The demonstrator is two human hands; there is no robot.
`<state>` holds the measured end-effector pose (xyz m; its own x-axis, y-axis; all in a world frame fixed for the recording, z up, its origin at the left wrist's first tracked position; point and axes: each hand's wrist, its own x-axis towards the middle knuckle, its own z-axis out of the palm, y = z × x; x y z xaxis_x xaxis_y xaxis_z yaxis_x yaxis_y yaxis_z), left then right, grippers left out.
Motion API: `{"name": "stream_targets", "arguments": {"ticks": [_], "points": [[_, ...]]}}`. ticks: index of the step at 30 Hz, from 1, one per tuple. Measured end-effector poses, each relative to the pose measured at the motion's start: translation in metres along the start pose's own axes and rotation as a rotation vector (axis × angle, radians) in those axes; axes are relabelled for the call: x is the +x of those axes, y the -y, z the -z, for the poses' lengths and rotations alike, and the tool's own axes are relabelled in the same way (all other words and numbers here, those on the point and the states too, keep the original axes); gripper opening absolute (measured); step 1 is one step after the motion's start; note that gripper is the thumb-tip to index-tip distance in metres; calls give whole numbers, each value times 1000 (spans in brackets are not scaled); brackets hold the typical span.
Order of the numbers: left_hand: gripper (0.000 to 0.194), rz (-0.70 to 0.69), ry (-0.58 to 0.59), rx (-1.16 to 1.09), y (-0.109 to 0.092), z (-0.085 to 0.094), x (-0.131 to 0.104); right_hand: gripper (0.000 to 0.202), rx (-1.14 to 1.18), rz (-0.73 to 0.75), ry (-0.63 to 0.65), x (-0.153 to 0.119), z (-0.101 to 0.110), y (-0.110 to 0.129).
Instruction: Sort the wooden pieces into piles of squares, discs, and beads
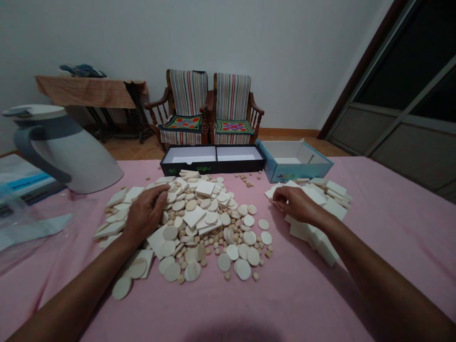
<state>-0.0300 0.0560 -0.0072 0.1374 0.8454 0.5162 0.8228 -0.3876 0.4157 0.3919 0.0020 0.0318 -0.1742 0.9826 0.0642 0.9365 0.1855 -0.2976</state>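
A wide heap of pale wooden pieces (195, 216) lies in the middle: round discs, square tiles and small cubes mixed together. My left hand (147, 211) rests on the heap's left side, its fingers bent over the pieces; what lies under them is hidden. To the right is a separate pile of square white tiles (334, 207). My right hand (292, 202) is at this pile's left edge, fingers curled together against a tile, and its fingertips are partly hidden. Several loose discs (244, 269) lie at the heap's front right.
Behind the heap stand a black two-compartment box (213, 167) and a light blue open box (301, 171). A white and grey jug (81, 156) and clear plastic wrapping (42, 232) are at the left. The cloth (228, 308) is pink. Two chairs (210, 109) stand beyond.
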Motion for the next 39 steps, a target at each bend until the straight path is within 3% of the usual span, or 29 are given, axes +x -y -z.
{"name": "stream_targets", "arguments": {"ticks": [3, 8, 14, 17, 21, 25, 27, 30, 34, 39], "points": [[46, -1, -5, -12, -1, 0, 0, 13, -47, -42, 96, -22, -2, 5], [45, -6, -3, -21, 0, 0, 0, 14, 237, 116, 346, -56, -6, 36], [47, -9, -3, -18, 0, 0, 0, 16, 109, 148, 298, -78, -27, 55], [48, -2, 4, -10, 1, -1, 0, 13, 92, 143, 299, -69, -24, 51], [48, -7, -1, -4, 2, -1, 0, 6, 74, 86, 252, -26, -10, 41], [47, -14, -5, -5, 2, -2, 0, 7, 142, -89, -70, 16, -9, 34], [47, -13, -6, -8, 2, -2, -1, 9, 251, -103, -128, 21, -9, 37], [47, -11, -9, -6, 1, -2, -1, 8, 315, 15, 73, 3, -5, 46], [48, -15, -8, -4, 1, -2, 0, 5, 159, 107, 359, -39, -1, 61], [49, -8, 0, -15, -1, -1, 0, 7, -46, 22, 430, -74, -17, 71]]}}
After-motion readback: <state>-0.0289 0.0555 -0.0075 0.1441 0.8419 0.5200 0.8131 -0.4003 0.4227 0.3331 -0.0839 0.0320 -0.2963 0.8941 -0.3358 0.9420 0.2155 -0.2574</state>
